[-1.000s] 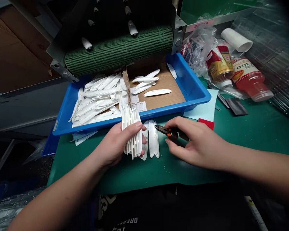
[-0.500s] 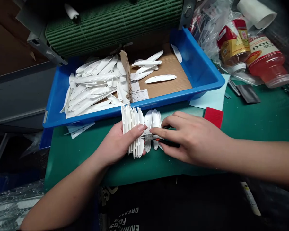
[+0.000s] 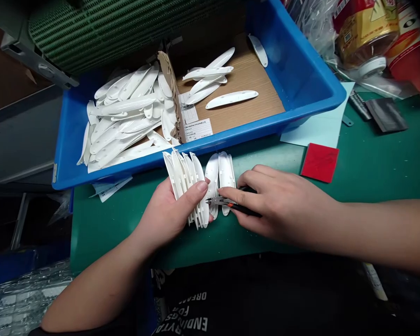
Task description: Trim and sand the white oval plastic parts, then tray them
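Observation:
A fanned stack of curved white plastic parts [image 3: 185, 179] is gripped in my left hand [image 3: 171, 205], with the thumb pressed over the nearest one. My right hand [image 3: 276, 200] is closed around a pair of side cutters [image 3: 243, 208] with black and orange handles. The cutters' jaws reach the right edge of the held stack; whether they pinch anything there I cannot tell. Just right of the stack, more white parts [image 3: 226, 179] lie side by side on the green mat, partly behind my right fingers.
Beyond my hands stands a blue bin [image 3: 313, 109], split by a cardboard divider [image 3: 171, 91], with white parts on both sides. A green ribbed conveyor belt [image 3: 108, 30] overhangs it. To the right are a red pad [image 3: 320, 162], a black pouch [image 3: 387, 115] and bottles [image 3: 367, 32].
The view has shifted closer to the table. The stack in my left hand has fanned out and leans left at the top. The cutters stay beside it.

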Demonstrator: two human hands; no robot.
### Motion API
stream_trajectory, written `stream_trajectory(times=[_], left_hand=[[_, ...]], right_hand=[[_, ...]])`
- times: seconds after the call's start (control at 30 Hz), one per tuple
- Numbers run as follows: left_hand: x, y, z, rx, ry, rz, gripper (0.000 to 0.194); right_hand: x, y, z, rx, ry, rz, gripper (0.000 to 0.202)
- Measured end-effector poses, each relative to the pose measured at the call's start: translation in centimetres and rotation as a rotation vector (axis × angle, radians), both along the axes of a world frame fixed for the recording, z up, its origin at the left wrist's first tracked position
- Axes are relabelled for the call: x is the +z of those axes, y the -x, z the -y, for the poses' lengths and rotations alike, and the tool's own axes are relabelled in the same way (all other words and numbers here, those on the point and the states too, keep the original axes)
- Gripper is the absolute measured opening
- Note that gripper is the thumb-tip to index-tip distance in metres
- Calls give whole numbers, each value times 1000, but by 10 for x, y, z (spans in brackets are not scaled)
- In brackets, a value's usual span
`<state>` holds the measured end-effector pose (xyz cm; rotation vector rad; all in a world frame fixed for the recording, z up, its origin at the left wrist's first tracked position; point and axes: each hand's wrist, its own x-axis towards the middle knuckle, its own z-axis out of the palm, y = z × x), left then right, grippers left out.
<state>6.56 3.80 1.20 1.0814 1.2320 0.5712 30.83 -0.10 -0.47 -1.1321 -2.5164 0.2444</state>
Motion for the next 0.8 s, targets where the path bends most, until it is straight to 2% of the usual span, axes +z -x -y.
stream_trajectory(times=[0.53, 0.7, 0.8], left_hand=[[-1, -5, 3, 77, -4, 28, 42], [2, -6, 0, 32, -8, 24, 44], [6, -5, -3, -7, -31, -21, 50]], right_hand=[[-2, 6, 3, -7, 11, 28, 31], [-5, 5, 1, 18, -22, 2, 28], [-6, 0, -3, -45, -23, -66, 31]])
